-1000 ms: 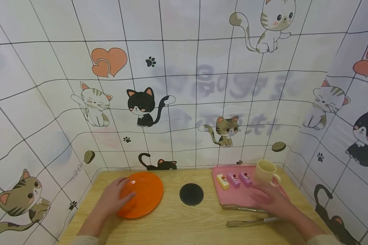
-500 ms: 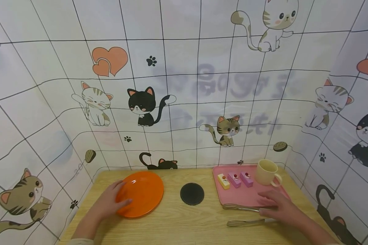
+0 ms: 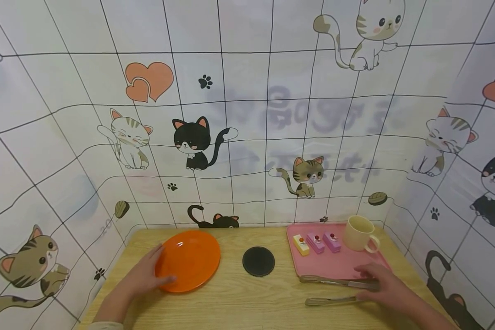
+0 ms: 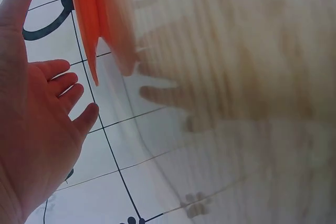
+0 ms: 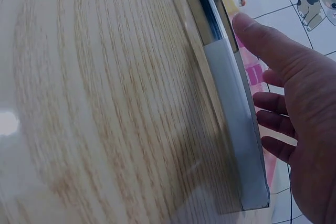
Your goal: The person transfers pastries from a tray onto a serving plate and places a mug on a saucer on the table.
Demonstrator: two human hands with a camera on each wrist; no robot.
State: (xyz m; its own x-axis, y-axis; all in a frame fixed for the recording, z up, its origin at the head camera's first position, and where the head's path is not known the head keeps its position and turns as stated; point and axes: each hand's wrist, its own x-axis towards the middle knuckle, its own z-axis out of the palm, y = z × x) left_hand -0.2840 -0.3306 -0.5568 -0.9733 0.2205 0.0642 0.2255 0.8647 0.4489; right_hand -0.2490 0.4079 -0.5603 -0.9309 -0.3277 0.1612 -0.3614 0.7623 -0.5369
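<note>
My left hand point(image 3: 142, 275) lies along the left rim of an orange plate point(image 3: 189, 261), its fingers extended and thumb apart. In the left wrist view the fingers of that hand point(image 4: 50, 114) are loosely bent below the plate point(image 4: 86, 19). Over on the right, my right hand point(image 3: 385, 288) spreads its thumb and fingers around the handle end of metal tongs point(image 3: 338, 282). The tongs lie splayed, tips to the left. Seen from the right wrist, the fingers of my hand point(image 5: 310, 108) are beside the pale grey handle point(image 5: 231, 108), not curled round it.
Behind the tongs is a pink tray point(image 3: 326, 266) bearing a yellow cake piece point(image 3: 301, 246), two pink cake pieces point(image 3: 315, 243) and a pale yellow mug point(image 3: 359, 234). A round black coaster point(image 3: 258, 261) lies mid-table. Cat-print sheets point(image 3: 247, 151) enclose the wooden table point(image 3: 247, 307).
My right hand has drawn back from beside the mug, toward me and slightly right, to the tongs' handle end. The left hand has slid slightly left along the plate's rim.
</note>
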